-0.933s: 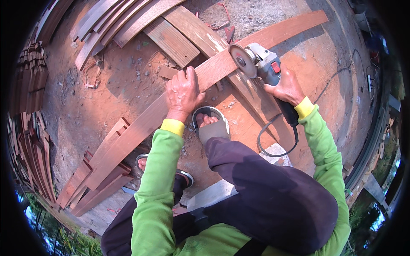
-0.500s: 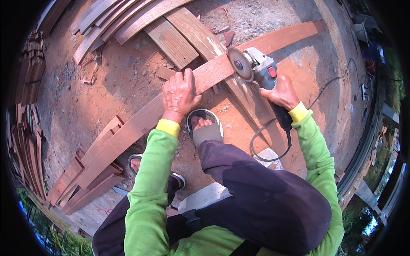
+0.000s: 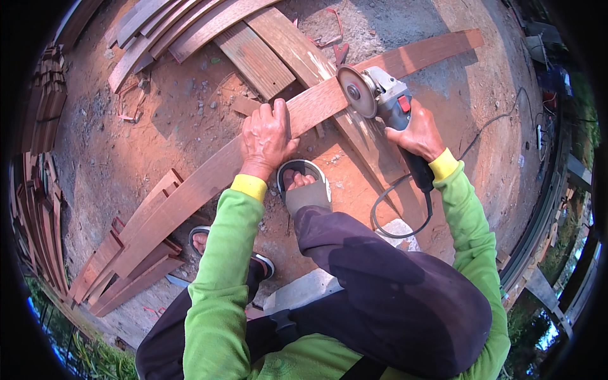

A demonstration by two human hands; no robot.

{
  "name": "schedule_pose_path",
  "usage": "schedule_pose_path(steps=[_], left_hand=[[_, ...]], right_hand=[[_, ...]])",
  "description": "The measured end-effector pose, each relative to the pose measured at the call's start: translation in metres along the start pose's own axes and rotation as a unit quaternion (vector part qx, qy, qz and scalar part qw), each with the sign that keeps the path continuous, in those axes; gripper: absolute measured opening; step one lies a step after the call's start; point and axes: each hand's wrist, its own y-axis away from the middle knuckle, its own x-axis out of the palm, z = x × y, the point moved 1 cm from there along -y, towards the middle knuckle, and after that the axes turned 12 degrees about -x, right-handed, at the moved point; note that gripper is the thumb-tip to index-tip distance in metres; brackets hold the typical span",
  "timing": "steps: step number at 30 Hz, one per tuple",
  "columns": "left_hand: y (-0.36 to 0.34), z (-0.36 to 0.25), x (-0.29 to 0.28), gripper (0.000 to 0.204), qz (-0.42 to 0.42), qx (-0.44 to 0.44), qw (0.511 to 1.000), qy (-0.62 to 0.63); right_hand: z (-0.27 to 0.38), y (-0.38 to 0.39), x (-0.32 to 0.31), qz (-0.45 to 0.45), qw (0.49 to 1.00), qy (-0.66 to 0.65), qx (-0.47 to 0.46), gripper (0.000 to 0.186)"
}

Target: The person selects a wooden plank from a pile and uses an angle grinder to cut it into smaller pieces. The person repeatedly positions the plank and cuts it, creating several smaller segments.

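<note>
My right hand grips an angle grinder by its body, thumb on the near side. Its round disc faces left, at the upper face of a long reddish wooden plank; whether it touches the wood I cannot tell. The plank runs slantwise from lower left to upper right. My left hand is closed over the plank, left of the disc, fingers curled on its far edge. Beneath the plank lies a wider board with a splintered, pale surface. My sandalled foot is close by the plank's near edge.
Curved planks are stacked at the far left, beside a grooved board. Shorter wood pieces lie at the lower left, with more timber along the left rim. The grinder's black cord loops near my knee. Reddish dirt surrounds everything.
The grinder has tipped or shifted very slightly upward against the plank. Both hands keep their grip and hardly move.
</note>
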Motion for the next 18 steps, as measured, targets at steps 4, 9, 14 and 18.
schedule_pose_path(steps=[4, 9, 14, 18], left_hand=[[0.000, 0.000, 0.000, 0.079, -0.002, -0.001, 1.000, -0.001], [0.000, 0.000, 0.000, 0.080, 0.002, -0.002, 1.000, 0.000], [0.001, 0.001, 0.001, 0.080, -0.001, 0.001, 1.000, 0.002], [0.001, 0.001, 0.001, 0.080, -0.002, 0.004, 1.000, -0.001]], right_hand=[[0.009, -0.002, -0.006, 0.013, 1.000, -0.007, 0.015, 0.060], [0.009, -0.002, -0.005, 0.018, 0.999, -0.021, 0.029, 0.059], [0.003, -0.006, -0.001, 0.029, 0.999, -0.028, 0.023, 0.059], [0.001, -0.005, 0.000, 0.011, 1.000, -0.019, 0.004, 0.060]])
